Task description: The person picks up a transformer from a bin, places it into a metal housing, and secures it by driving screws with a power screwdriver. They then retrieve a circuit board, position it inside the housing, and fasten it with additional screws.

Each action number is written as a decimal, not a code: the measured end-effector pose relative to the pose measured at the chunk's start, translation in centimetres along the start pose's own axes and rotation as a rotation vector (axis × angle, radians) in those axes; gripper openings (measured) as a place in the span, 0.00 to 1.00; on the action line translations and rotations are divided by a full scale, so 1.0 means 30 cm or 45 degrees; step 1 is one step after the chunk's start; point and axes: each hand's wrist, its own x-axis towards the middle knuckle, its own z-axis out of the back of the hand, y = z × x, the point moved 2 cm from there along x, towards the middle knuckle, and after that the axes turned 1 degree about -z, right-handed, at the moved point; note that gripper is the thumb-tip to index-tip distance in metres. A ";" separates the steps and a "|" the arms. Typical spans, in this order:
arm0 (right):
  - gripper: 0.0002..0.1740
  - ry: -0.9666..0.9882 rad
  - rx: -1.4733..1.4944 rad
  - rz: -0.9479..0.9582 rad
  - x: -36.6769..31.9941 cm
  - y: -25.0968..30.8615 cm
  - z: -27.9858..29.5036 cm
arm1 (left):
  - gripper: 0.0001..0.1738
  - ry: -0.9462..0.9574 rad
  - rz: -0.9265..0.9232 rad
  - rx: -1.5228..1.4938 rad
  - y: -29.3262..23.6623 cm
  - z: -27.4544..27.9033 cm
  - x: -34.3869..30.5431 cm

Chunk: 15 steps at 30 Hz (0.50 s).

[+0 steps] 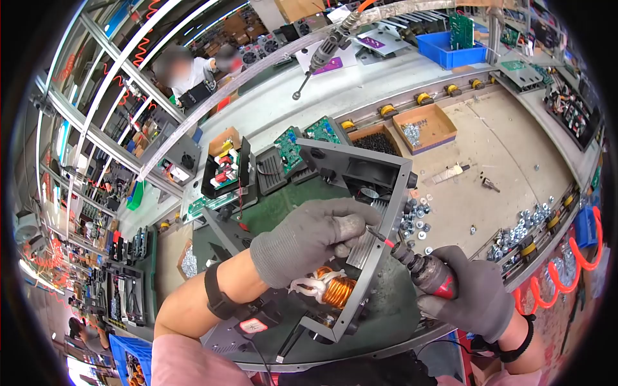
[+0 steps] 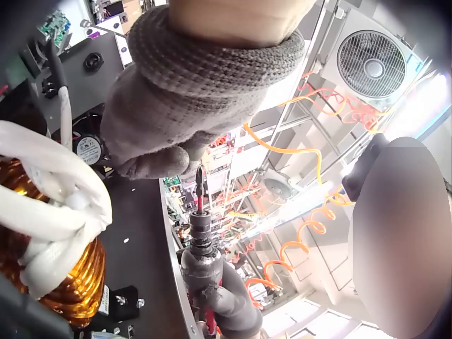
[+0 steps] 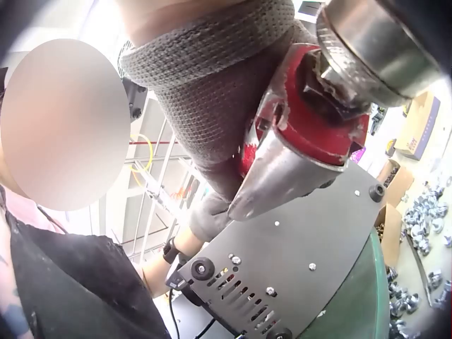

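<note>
My gloved left hand (image 1: 302,238) is over an open dark metal case (image 1: 388,235), its thumb and fingers curled together beside the side panel. I cannot tell whether a small part is between those fingertips. My gloved right hand (image 1: 476,296) grips a red and black power screwdriver (image 1: 434,275), held outside the panel. Its bit (image 2: 200,189) points at the left fingertips, the tip right by them in the left wrist view. Inside the case sits a copper coil (image 1: 339,293) with white wrapped leads. In the right wrist view the slotted outer panel (image 3: 304,244) shows screws and round feet.
Loose screws (image 1: 421,225) lie right of the case, with more (image 1: 521,228) along the bench edge. A cardboard tray (image 1: 425,128) of screws and green circuit boards (image 1: 290,148) stand behind. Another screwdriver (image 1: 328,51) hangs overhead. A coiled orange hose (image 1: 547,283) loops at right.
</note>
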 end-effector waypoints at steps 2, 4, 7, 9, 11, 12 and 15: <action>0.35 -0.026 -0.012 0.025 0.005 0.005 -0.001 | 0.18 -0.016 -0.013 -0.096 0.009 -0.004 0.000; 0.35 -0.016 -0.023 0.022 0.009 0.009 0.003 | 0.17 -0.037 -0.029 -0.188 0.005 0.001 -0.003; 0.35 -0.023 -0.018 0.034 0.016 0.015 0.004 | 0.16 -0.098 0.082 -0.158 -0.001 0.010 -0.005; 0.35 -0.045 -0.004 0.050 0.019 0.015 0.008 | 0.17 -0.141 0.109 -0.161 0.005 0.007 0.002; 0.34 0.020 -0.010 0.006 0.022 0.022 0.011 | 0.17 -0.168 0.104 -0.088 -0.006 -0.001 0.000; 0.34 0.019 -0.011 0.009 0.022 0.027 0.016 | 0.17 -0.198 0.102 -0.019 -0.012 -0.006 -0.004; 0.34 0.029 -0.057 0.046 0.035 0.046 0.020 | 0.16 -0.372 0.027 0.248 -0.030 -0.032 -0.009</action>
